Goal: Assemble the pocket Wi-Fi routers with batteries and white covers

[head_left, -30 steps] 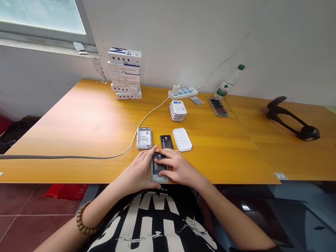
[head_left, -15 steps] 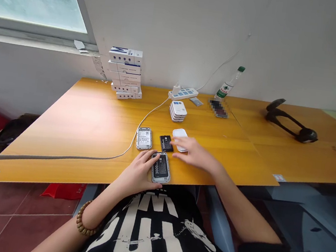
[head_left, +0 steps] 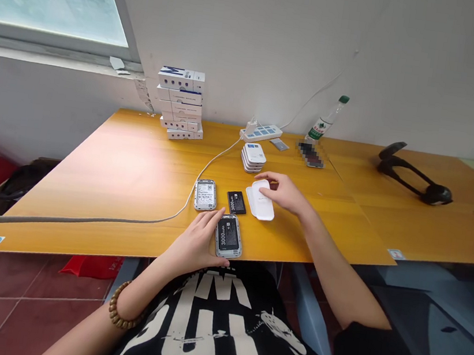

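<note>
My left hand [head_left: 200,239] grips the left side of an opened device [head_left: 229,237] with a black 3000mAh battery in it, near the table's front edge. Beyond it lies a loose black battery [head_left: 236,202]. To the left of that battery is a second opened device [head_left: 205,195] showing a white label. My right hand [head_left: 281,191] has its fingers closed on a white cover [head_left: 263,202], tilted over another white cover [head_left: 250,199] that is partly hidden beneath it.
Behind are stacked white devices [head_left: 253,157], a power strip [head_left: 261,133], stacked boxes [head_left: 181,105], a bottle [head_left: 325,119] and a blurred phone [head_left: 311,154]. A cable [head_left: 126,223] crosses the left. A black object [head_left: 414,173] lies right.
My right hand has closed on a white cover and raised it off the one beneath. My left hand stays on the device. The view has shifted slightly.
</note>
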Demonstrator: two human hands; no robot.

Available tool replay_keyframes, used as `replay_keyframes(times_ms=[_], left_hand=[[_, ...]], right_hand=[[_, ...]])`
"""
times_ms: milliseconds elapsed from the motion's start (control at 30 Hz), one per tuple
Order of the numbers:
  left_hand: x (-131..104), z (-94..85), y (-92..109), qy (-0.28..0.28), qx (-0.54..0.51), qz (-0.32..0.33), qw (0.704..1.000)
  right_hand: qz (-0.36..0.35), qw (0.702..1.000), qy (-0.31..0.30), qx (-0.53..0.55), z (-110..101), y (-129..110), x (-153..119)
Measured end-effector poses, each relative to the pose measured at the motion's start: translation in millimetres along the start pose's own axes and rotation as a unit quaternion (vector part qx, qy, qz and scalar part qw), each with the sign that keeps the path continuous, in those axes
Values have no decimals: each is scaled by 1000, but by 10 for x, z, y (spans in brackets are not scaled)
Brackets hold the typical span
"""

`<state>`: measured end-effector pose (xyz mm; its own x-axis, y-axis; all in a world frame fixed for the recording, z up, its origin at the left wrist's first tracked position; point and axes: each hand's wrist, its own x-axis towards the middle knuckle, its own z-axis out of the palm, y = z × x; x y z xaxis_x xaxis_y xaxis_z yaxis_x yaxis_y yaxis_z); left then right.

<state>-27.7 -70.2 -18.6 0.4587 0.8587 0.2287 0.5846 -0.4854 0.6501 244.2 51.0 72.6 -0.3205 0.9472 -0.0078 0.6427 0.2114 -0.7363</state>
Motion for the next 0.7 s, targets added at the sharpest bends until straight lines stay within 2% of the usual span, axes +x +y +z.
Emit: replay_keyframes(times_ms=[100, 167, 267, 333, 533, 700], left_hand=[[6, 13, 7, 4, 0, -3, 1000], [8, 13, 15, 6, 2, -1, 1000], [8, 15, 24, 10, 5, 6, 1000], [8, 23, 19, 11, 2, 6, 1000], [18, 47, -19, 17, -8, -4, 1000], [23, 8, -2, 10, -34, -2, 999]], right_hand=[[-4, 1000, -15, 12, 203, -313, -255], [-4, 999, -14, -44, 421, -508, -368], [19, 992, -41, -114, 706, -716, -411], [36, 986, -49, -154, 796, -791, -374], [55, 969, -85, -224, 816, -812, -256], [-44, 971, -121, -203, 891, -622, -298]])
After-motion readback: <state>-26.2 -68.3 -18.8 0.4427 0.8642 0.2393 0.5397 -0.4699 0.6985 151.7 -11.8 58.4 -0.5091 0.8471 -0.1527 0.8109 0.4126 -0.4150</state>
